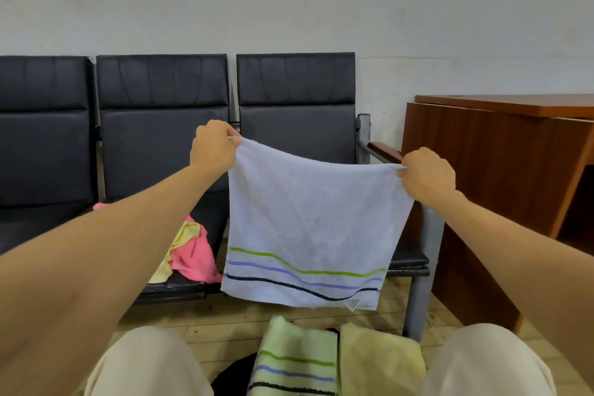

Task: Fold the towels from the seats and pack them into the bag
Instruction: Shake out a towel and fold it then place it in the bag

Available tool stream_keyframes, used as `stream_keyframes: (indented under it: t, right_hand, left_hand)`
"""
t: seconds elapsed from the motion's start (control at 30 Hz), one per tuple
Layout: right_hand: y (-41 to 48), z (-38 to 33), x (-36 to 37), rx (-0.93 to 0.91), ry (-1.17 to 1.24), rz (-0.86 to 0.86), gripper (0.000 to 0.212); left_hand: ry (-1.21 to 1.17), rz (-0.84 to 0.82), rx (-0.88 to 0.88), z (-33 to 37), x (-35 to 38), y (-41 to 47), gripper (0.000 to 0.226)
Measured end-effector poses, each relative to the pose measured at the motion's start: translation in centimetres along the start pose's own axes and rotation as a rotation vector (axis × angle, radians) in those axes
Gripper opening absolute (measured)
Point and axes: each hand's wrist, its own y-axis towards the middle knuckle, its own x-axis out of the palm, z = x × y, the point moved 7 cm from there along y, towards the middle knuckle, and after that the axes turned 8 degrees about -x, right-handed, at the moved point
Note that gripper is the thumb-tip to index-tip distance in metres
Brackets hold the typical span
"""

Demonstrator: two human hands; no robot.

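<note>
A white towel (308, 222) with green, blue and black stripes near its lower edge hangs spread in front of the right seat. My left hand (213, 146) pinches its top left corner and my right hand (427, 173) pinches its top right corner. A pink towel (194, 257) and a pale yellow towel (186, 231) lie crumpled on the middle seat. Between my knees a folded green striped towel (294, 360) and a folded yellow towel (379, 360) rest on the black bag (234, 376), which is mostly hidden.
A row of black padded seats (160, 125) stands against the white wall, with a metal frame and a wooden armrest (384, 151) at its right end. A brown wooden desk (501, 170) stands to the right. The floor is wooden.
</note>
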Motion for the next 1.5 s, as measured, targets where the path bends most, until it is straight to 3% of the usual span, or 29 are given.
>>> stream_keyframes:
  t: [0.2,0.3,0.43,0.53,0.77,1.03,1.23,1.4,1.5]
  right_hand:
    - [0.2,0.9,-0.3,0.117,0.162,0.032,0.019]
    - [0.5,1.7,-0.6,0.242,0.442,0.110,0.019]
    - [1.1,1.8,0.1,0.399,0.777,0.175,0.020]
    - [2.1,1.2,1.4,0.403,0.796,0.167,0.017]
    - [5.9,1.4,5.7,0.406,0.874,0.244,0.010]
    - [6.7,0.6,12.4,0.275,0.772,0.164,0.020]
    - [1.1,1.2,19.4,0.229,0.675,-0.036,0.020]
    - [-3.5,1.0,23.4,0.045,0.185,-0.262,0.021]
    - [-3.6,1.0,24.7,0.000,0.187,-0.272,0.022]
  left_hand:
    - [0.014,0.030,-0.031,0.1,-0.2,-0.3,0.017]
    - [0.025,0.008,-0.063,-0.1,-0.2,-0.4,0.017]
    - [-0.175,-0.138,-0.195,-0.9,1.6,0.3,0.013]
    - [-0.269,-0.211,-0.273,-1.6,3.4,1.5,0.023]
    - [-0.238,-0.147,-0.284,-4.5,7.4,4.6,0.028]
    - [-0.201,-0.183,-0.265,-8.7,13.8,3.7,0.016]
    - [-0.217,-0.324,-0.255,-13.6,18.0,-2.0,0.012]
    - [0.023,-0.500,-0.138,-17.1,20.8,-7.0,0.011]
    - [0.076,-0.569,-0.031,-17.5,21.9,-8.4,0.005]
